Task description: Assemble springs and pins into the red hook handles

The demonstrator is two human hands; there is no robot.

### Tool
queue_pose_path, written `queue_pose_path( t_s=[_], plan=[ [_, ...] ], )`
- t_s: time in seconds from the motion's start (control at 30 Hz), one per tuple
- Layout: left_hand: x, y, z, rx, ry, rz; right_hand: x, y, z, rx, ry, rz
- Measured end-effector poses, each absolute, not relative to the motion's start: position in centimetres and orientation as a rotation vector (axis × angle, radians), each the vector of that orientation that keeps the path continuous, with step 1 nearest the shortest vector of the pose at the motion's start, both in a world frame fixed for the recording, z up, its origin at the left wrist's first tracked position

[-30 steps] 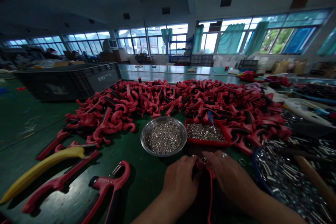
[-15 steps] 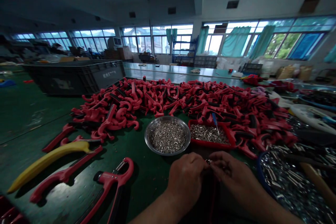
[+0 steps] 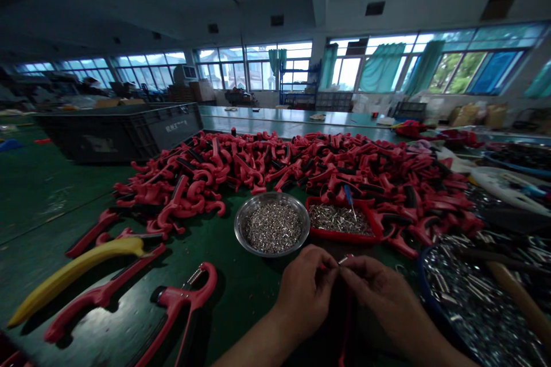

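My left hand [image 3: 303,292] and my right hand [image 3: 381,292] meet low in the middle of the view, fingers curled together over a red and black handle part [image 3: 344,312] that runs down between them. A small shiny metal piece [image 3: 345,259] shows at my fingertips where both hands pinch. Just beyond them stands a round steel bowl [image 3: 241,219] full of small metal pieces, and beside it a red tray [image 3: 376,229] with more.
A big heap of red and black handles [image 3: 301,169] covers the green table [image 3: 51,195]. Assembled red tools [image 3: 181,304] and a yellow handle [image 3: 73,269] lie at left. A blue-rimmed tub of metal parts [image 3: 469,298] with a wooden handle [image 3: 516,295] is right. A dark crate [image 3: 116,132] stands back left.
My hands have closed in together and risen slightly; the right fingers, spread a second ago, now pinch at the small metal piece by the left fingertips.
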State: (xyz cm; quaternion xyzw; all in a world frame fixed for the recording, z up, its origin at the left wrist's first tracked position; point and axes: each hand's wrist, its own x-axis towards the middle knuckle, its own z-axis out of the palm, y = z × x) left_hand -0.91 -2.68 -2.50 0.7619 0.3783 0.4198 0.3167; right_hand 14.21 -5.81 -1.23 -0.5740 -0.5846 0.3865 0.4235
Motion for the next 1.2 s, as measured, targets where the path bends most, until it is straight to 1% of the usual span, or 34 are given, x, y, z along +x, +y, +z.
queue_pose_path(
  t_s=[0.13,0.3,0.5,0.73,0.9,1.2],
  plan=[
    [-0.7,-3.2,-2.2,1.986,1.029,1.088,14.2,-6.0,-1.8,-1.425,-1.510,0.902],
    [-0.8,-3.5,-2.2,1.996,1.036,1.061,14.4,-6.1,-2.1,-1.374,-1.569,0.910],
    [-1.0,-3.4,-2.1,2.082,1.045,0.956,14.8,-6.5,-2.0,-1.470,-1.850,0.603],
    [-0.9,-3.1,-2.3,2.112,1.059,0.918,14.9,-6.4,-2.5,-1.419,-1.831,0.735],
    [-1.0,-3.1,-2.2,2.164,1.091,0.875,15.1,-6.4,-2.9,-1.402,-1.689,0.900],
    [-1.2,-3.1,-2.0,2.256,1.118,0.826,15.0,-6.5,-3.5,-1.368,-1.663,0.969]
  ],
)
